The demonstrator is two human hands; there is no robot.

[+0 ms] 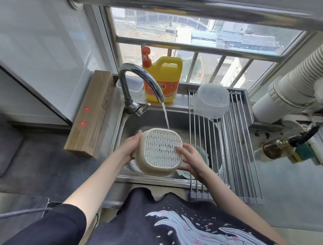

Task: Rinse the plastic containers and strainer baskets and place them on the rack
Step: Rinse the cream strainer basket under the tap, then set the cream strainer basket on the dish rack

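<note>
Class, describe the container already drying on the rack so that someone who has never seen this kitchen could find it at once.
Start at the steel sink under the window, then look to the roll-up rack of metal rods across its right side. At the rack's far end, by the sill, a clear plastic container sits upside down. Unlike the cream strainer basket held under the tap, it is see-through and has no slots.
</note>
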